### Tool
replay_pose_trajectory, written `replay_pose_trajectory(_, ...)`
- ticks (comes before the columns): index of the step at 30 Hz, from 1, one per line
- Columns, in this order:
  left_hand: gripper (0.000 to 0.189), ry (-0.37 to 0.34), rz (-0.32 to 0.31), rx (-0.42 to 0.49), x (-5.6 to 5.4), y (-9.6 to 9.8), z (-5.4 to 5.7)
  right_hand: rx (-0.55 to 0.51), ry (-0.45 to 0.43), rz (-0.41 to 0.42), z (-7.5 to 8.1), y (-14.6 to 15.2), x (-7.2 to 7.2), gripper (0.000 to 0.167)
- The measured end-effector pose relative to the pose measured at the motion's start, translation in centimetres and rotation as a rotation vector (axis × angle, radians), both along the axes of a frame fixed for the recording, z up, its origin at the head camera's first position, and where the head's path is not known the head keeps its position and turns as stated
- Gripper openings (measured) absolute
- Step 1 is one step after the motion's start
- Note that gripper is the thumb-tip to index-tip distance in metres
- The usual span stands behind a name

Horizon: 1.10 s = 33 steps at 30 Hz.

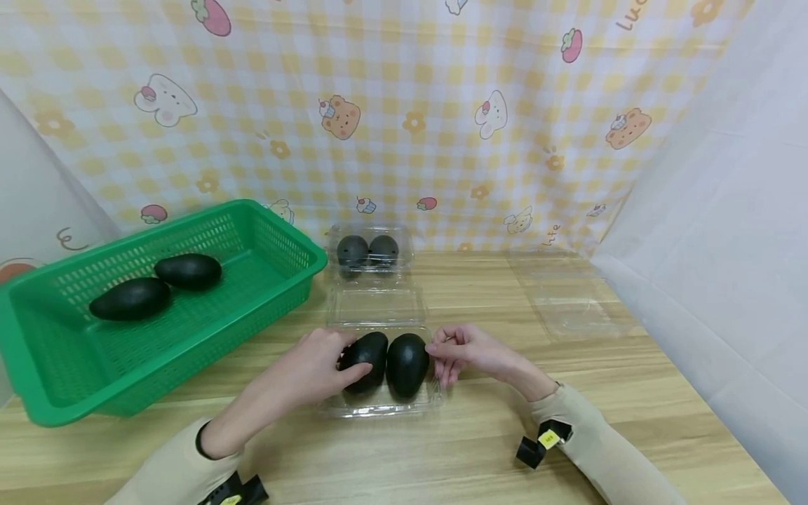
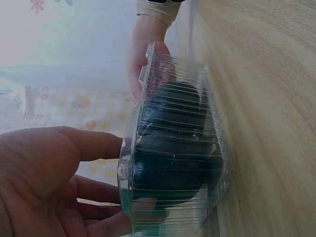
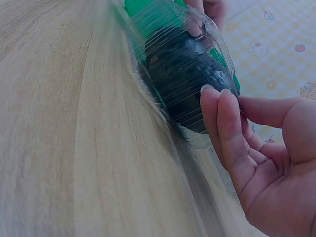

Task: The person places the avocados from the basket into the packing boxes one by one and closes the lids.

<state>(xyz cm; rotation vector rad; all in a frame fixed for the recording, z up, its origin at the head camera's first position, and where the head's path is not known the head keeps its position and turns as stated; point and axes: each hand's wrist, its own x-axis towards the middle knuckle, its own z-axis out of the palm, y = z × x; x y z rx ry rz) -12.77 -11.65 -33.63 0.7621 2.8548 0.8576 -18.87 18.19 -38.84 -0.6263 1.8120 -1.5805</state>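
Two dark avocados, a left one (image 1: 365, 362) and a right one (image 1: 407, 365), lie side by side in a clear plastic clamshell box (image 1: 385, 409) whose lid (image 1: 376, 306) is folded back behind it. My left hand (image 1: 318, 368) grips the left avocado, thumb across its near side; the fingers behind it are partly hidden. At the box's right edge, my right hand (image 1: 463, 353) pinches the rim between thumb and fingers, close by the right avocado. The right wrist view shows those fingertips (image 3: 224, 98) against the clear wall.
A green basket (image 1: 208, 337) with two avocados (image 1: 158, 284) stands at the left. Behind the open box sits another clear box (image 1: 404, 245) holding dark avocados. An open clear box (image 1: 571, 301) lies at the back right of the wooden table (image 1: 631, 414), before a patterned curtain (image 1: 404, 140).
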Motion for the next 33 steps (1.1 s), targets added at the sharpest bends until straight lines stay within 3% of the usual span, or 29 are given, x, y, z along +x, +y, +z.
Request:
replay_pose_trajectory(5, 0.028, 0.019, 0.004, 0.005, 0.0, -0.1, 0.3, 0.021, 0.004, -0.010, 0.1, -0.1, 0.1, 0.023)
replay_pose_trajectory(13, 0.023, 0.053, 0.009, 0.011, 0.1, -0.3, 0.8, 0.026, 0.030, -0.005, 0.2, 0.0, 0.1, 0.022)
replay_pose_trajectory(25, 0.027, 0.113, 0.132, 0.024, -0.4, -1.5, 1.1, 0.000, 0.009, -0.075, 0.3, 0.3, -0.2, 0.032)
replay_pose_trajectory(33, 0.032, 0.078, 0.203, 0.017, -1.2, -2.5, 1.2, -0.019, 0.011, -0.104, 0.5, 0.4, -0.4, 0.039)
